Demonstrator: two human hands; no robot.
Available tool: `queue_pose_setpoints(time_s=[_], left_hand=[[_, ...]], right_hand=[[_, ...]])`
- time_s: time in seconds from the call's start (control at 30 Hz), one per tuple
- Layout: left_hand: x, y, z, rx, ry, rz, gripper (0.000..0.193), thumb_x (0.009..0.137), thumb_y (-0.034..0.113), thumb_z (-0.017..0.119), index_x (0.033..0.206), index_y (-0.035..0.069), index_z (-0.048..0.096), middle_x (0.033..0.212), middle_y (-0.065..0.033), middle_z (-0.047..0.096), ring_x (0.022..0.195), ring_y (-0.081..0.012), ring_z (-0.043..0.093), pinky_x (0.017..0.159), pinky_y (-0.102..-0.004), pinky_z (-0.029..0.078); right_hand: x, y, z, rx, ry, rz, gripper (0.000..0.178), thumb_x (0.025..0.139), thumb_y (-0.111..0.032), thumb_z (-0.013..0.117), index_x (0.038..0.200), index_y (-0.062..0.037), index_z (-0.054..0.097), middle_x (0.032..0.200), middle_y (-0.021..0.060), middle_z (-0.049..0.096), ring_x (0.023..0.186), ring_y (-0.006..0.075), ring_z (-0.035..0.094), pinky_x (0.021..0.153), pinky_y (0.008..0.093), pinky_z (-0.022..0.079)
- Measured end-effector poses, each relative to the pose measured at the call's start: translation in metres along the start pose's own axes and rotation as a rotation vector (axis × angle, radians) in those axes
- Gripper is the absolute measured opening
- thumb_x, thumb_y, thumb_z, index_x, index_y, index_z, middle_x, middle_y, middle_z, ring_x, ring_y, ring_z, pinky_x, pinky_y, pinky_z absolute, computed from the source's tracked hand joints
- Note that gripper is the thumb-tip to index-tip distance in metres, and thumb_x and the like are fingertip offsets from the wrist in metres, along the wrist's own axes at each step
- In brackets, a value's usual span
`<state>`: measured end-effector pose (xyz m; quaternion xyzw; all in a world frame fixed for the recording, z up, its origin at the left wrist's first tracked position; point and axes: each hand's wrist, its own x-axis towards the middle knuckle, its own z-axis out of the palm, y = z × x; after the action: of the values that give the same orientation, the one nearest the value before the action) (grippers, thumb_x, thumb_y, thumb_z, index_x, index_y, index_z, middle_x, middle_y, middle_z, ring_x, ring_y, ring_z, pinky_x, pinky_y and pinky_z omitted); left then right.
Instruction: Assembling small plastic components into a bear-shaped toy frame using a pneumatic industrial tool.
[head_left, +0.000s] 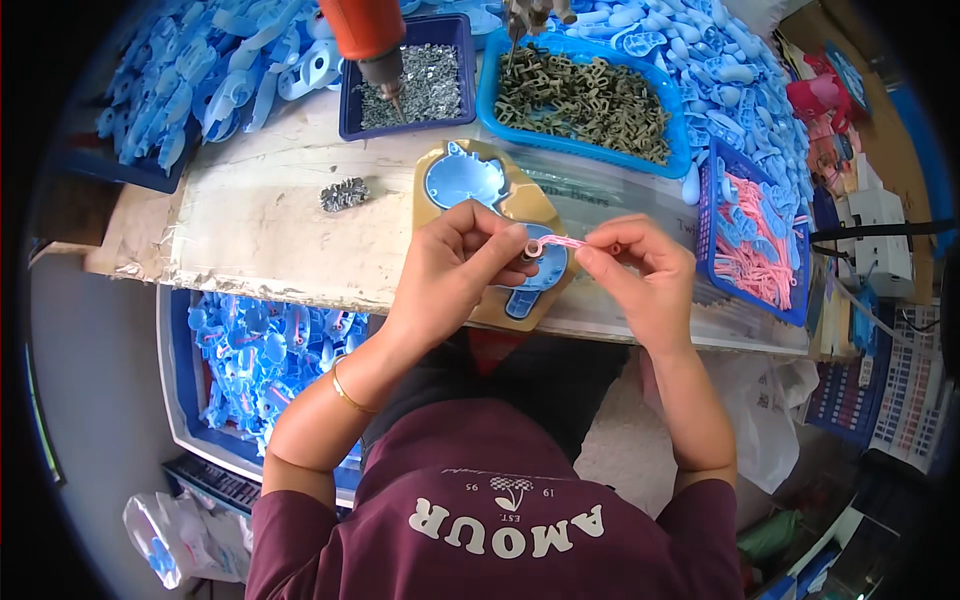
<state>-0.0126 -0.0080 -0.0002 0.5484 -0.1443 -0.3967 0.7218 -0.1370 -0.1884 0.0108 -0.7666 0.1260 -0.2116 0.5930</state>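
Observation:
Both my hands are raised over a tan shaped holder [430, 205] at the table's front edge. Between thumb and fingers, my left hand [465, 255] pinches a small ring-shaped piece [533, 247] at one end of a pink cord [562, 240]. My right hand [640, 265] is closed on the cord's other end, so it stretches between the two. A blue plastic shell [465, 180] lies in the holder's far hollow. Below my fingers sits another blue plastic part [548, 272], partly hidden by my hands.
An orange power screwdriver [365, 35] hangs over a dark blue tray [350, 105] of small silvery pieces. Beside it stands a light blue tray [490, 110] of brownish metal clips. At right is a purple basket [715, 235] of pink cords. A bin [180, 390] of blue parts stands lower left.

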Motion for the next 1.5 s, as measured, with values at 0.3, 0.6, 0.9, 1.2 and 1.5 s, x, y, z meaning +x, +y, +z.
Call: queue_pose_setpoints(time_s=[0.3,0.6,0.9,1.2,1.5], left_hand=[[0.004,-0.004,-0.004,-0.001,0.053,0.055,0.016,0.101,0.012,0.064,0.102,-0.003,0.061,0.098,-0.0108,0.071,0.088,-0.0152,0.072,0.079,-0.0264,0.062],[0.001,-0.003,-0.004,0.094,0.071,0.095,0.017,0.102,0.015,0.064,0.102,-0.001,0.059,0.101,-0.0123,0.072,0.091,-0.0172,0.073,0.082,-0.0294,0.062],[-0.004,0.002,-0.009,0.104,-0.032,0.076,0.013,0.101,0.011,0.064,0.102,-0.002,0.061,0.096,-0.0097,0.071,0.087,-0.0155,0.072,0.075,-0.0254,0.061],[-0.003,0.015,-0.020,0.217,-0.155,0.028,0.016,0.100,0.013,0.067,0.100,-0.002,0.062,0.093,-0.0081,0.070,0.081,-0.0118,0.071,0.071,-0.0236,0.059],[-0.002,0.031,-0.041,0.577,0.232,0.346,0.021,0.104,0.015,0.058,0.115,0.002,0.068,0.094,-0.0055,0.075,0.065,-0.0083,0.064,0.056,-0.0232,0.049]], right_hand=[[-0.002,-0.002,0.005,0.286,-0.080,0.244,0.017,0.085,0.003,0.078,0.094,-0.0020,0.065,0.090,0.0021,0.068,0.081,0.0081,0.064,0.075,0.0222,0.051],[-0.008,-0.004,0.013,0.092,-0.049,0.100,0.016,0.085,0.004,0.078,0.088,-0.0022,0.063,0.087,0.0018,0.066,0.080,0.0076,0.063,0.075,0.0221,0.051],[-0.011,0.003,0.006,-0.040,-0.074,-0.077,0.014,0.083,0.005,0.077,0.090,-0.0002,0.067,0.090,0.0044,0.065,0.082,0.0095,0.060,0.074,0.0248,0.048],[0.005,-0.020,0.022,-0.407,-0.290,-0.236,0.021,0.080,0.001,0.078,0.099,-0.0032,0.073,0.088,0.0058,0.068,0.075,0.0163,0.068,0.067,0.0288,0.055],[0.027,-0.007,0.045,-0.861,-0.240,-0.562,0.012,0.080,-0.015,0.078,0.088,-0.0116,0.070,0.082,0.0020,0.062,0.068,0.0236,0.065,0.059,0.0370,0.051]])
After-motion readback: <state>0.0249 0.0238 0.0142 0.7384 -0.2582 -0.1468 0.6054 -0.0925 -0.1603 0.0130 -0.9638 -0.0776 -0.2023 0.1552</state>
